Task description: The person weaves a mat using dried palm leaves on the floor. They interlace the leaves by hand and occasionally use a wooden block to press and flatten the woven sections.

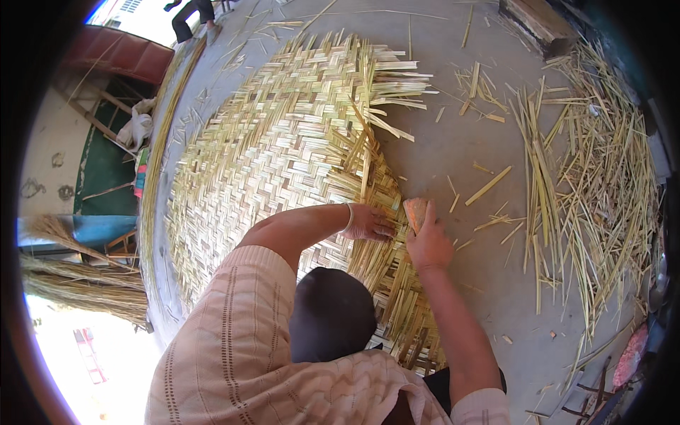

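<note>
So the main thing here is a big woven mat point(262, 163) made of pale green and straw-yellow strips, lying on the grey floor point(453, 170) right under the left fingers and spreading well past them, ahead and off to the left. The left hand point(365, 222) is on the mat near its right edge, back of the hand up, fingers close together and pointing right across the strips; can't tell if they're pinching one or just resting on it. There's a pale band point(348, 218) on that wrist. Just right of those fingertips, the right hand point(430, 246) has its fingers wrapped around a chunky, worn orange-brown block point(416, 211), right by the mat's edge. Ahead of both hands, a fringe of loose strip ends point(404, 74) sticks out from the mat to the right. Right of the right fingers there are scattered cut pieces on the floor, then a big messy heap of loose strips point(602, 191) farther out. Well ahead and to the right of the fingers is a wooden block-like beam point(542, 28). Way over left, past the mat, there's a bundle of dry stalks point(85, 276) and a white bag point(138, 126), plus someone's dark-trousered legs point(191, 18) far ahead on that side.
</note>
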Motion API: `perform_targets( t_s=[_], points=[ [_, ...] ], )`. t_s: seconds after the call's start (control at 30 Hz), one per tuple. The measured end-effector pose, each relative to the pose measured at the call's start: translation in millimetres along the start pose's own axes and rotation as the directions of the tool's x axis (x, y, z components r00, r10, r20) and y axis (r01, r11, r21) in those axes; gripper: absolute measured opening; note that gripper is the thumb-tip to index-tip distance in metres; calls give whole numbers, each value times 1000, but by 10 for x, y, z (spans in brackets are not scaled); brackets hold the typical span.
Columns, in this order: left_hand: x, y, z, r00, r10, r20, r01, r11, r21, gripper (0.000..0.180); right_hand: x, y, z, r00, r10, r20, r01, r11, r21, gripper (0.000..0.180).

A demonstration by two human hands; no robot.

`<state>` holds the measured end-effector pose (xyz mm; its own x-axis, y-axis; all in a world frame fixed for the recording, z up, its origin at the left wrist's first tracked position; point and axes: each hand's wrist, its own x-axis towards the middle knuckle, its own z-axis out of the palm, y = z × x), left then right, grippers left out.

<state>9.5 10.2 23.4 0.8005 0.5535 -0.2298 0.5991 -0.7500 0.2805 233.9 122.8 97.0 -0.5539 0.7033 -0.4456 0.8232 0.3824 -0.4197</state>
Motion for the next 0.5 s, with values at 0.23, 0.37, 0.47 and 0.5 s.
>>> perform_targets(
  t_s=[0.23, 0.37, 0.47, 0.5],
  points=[
    [105, -4, -82, 981, -19, 195, 11, 999, 38, 56, -1, 12, -30, 1000, -23, -12, 23, 999, 30, 88],
    [151, 17, -113, 952, -43, 302, 26, 998, 59, 61, 1, 26, -31, 999, -37, -9, 38, 998, 48, 88],
    [192, 34, -170, 929, -68, 364, 53, 997, 52, 62, 13, 52, -32, 999, -41, -11, 42, 996, 75, 88],
    [211, 37, -199, 911, -67, 407, 51, 997, 52, 64, 23, 62, -35, 999, -43, -1, 43, 996, 80, 88]
  ],
)
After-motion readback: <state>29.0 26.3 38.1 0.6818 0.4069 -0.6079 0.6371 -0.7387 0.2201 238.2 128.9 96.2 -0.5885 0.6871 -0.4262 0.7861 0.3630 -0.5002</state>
